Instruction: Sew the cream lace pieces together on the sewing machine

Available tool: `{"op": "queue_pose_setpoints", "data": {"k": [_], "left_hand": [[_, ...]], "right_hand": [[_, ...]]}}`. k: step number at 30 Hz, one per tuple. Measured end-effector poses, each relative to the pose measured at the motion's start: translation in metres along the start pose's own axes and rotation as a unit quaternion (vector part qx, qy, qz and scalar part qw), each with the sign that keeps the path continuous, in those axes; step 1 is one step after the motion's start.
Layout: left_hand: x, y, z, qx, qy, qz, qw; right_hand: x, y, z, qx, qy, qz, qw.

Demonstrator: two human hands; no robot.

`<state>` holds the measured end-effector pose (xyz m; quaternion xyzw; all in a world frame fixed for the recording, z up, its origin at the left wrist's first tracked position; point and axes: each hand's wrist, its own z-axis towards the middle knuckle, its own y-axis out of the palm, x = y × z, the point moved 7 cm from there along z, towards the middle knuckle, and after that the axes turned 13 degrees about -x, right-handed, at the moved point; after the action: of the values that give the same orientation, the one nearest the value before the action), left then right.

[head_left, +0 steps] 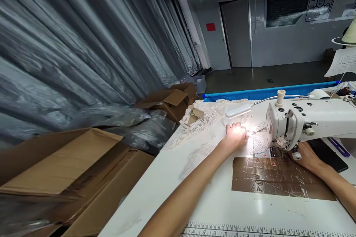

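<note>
The lace (259,143) lies on the table (178,177), lit by the lamp (238,111), between the left hand and the needle end of the sewing machine (314,118). The left hand (236,135) is at the lace's left side, its fingers curled in; whether they pinch the cloth cannot be told. The right hand (304,156) is beneath the machine's arm, partly hidden behind the front parts, so its grip cannot be told either. Just beside it on the right lies a black slab (330,155), with purple snips (339,147) near. Brown tape (278,177) covers the table in front of the needle area, and more lace (213,114) is heaped at the table's far left corner.
</note>
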<state>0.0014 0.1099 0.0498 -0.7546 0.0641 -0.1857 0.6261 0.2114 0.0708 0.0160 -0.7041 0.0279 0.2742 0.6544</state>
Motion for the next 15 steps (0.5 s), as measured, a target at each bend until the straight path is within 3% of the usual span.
{"op": "queue_pose_setpoints", "data": {"k": [4,8,11,15], "left_hand": [[0.015,-0.004,-0.003,-0.014,0.043,0.037,0.998],[0.034,0.01,0.002,-0.076,0.136,0.076,0.985],[0.038,0.016,0.011,-0.103,0.191,0.114,0.969],[0.039,0.01,0.024,-0.098,0.251,0.202,0.941]], "right_hand": [[0.001,0.001,0.0,0.003,-0.012,-0.019,1.0],[0.002,0.003,0.0,0.009,-0.034,-0.027,0.999],[0.001,0.002,0.0,0.013,-0.056,-0.025,0.998],[0.002,0.001,0.0,0.022,-0.071,-0.009,0.997]]}}
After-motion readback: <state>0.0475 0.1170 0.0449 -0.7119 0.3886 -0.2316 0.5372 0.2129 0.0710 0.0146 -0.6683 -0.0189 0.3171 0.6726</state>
